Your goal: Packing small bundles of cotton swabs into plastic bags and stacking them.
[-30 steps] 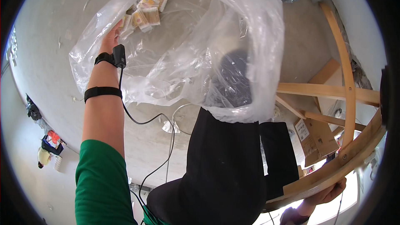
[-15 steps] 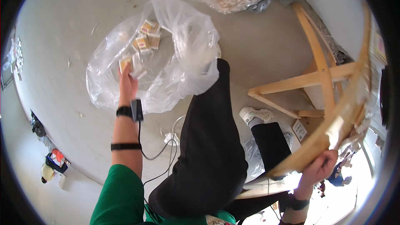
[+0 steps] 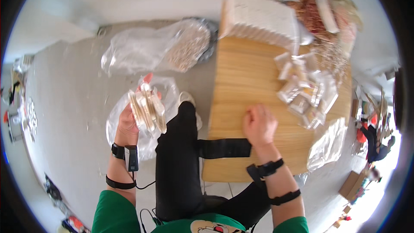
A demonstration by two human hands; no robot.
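My left hand [image 3: 128, 123] is closed around a stack of flat clear packets [image 3: 147, 110] filled with thin, light-coloured sticks. It is over an open clear plastic bag [image 3: 114, 127] on the floor, which hides part of the bag. To the right, my right hand [image 3: 261, 123] rests on the wooden table [image 3: 241, 77] with its fingers curled in, and I see nothing in it. A loose pile of similar clear packets [image 3: 304, 90] lies on the table beyond it.
A long white stack [image 3: 263, 15] stands at the table's far end, near loose sticks [image 3: 330, 56]. A flattened clear bag [image 3: 327, 142] lies at the right edge. A black strip [image 3: 226, 148] crosses the near left edge. Another bag of sticks [image 3: 187, 45] sits on the floor.
My left hand has come up from inside the floor bag with a stack of packets. My right hand has left the curved wooden edge and is on the tabletop. The view has swung toward the table.
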